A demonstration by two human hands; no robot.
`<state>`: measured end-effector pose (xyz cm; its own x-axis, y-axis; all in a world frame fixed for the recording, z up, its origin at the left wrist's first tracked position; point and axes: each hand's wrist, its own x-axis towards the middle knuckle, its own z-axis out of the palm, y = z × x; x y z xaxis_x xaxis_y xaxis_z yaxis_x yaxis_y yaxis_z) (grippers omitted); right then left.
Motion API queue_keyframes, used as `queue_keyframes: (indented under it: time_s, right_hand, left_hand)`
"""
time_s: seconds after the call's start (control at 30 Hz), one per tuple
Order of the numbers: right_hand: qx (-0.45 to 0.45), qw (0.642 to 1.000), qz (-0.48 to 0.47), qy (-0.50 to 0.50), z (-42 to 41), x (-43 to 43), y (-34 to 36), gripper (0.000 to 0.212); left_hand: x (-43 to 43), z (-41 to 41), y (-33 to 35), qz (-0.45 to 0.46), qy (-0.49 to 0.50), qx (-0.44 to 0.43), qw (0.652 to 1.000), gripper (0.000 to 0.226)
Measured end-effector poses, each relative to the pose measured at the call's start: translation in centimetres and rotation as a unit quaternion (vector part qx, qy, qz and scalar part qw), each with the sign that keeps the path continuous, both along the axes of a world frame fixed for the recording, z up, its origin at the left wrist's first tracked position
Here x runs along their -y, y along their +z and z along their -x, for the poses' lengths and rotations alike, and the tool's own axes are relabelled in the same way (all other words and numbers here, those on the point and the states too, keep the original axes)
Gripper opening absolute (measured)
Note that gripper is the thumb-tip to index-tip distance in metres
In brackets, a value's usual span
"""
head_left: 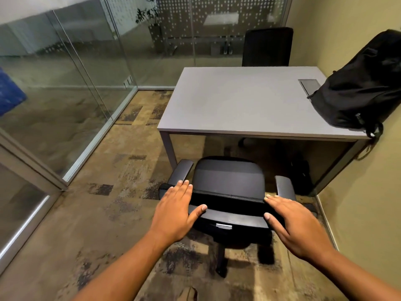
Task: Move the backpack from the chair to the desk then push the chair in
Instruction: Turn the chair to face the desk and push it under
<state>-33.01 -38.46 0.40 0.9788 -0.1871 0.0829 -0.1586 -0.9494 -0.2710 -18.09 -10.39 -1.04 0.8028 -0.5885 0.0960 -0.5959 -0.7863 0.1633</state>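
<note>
A black backpack [360, 88] leans against the wall on the right end of the grey desk [234, 101], a strap hanging over the desk's corner. The black office chair [227, 181] stands in front of the desk, its seat bare and its front just under the desk edge. My left hand [175, 209] lies flat on the left end of the chair's backrest top, fingers spread, thumb on the rim. At the right end of the backrest, my right hand [290, 220] rests with its fingers extended.
A second black chair [267, 46] stands at the desk's far side. Glass partitions [76, 83] run along the left and back. A yellow wall [368, 213] is close on the right. A cable hatch [309, 85] is set into the desk. Patterned carpet covers the floor.
</note>
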Motion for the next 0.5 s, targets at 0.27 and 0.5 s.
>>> queue_keyframes:
  time_s: [0.27,0.5]
  right_hand:
    - [-0.024,0.997,0.063,-0.047,0.5,0.9,-0.7,0.067]
    - [-0.019,0.991,0.063,-0.113,1.1,0.2,-1.0,0.062]
  left_hand:
    - [2.0,1.8,-0.5,-0.01,0.046,0.022,0.999,0.081]
    - [2.6,1.7,-0.3,-0.01,0.042,0.027,0.999,0.078]
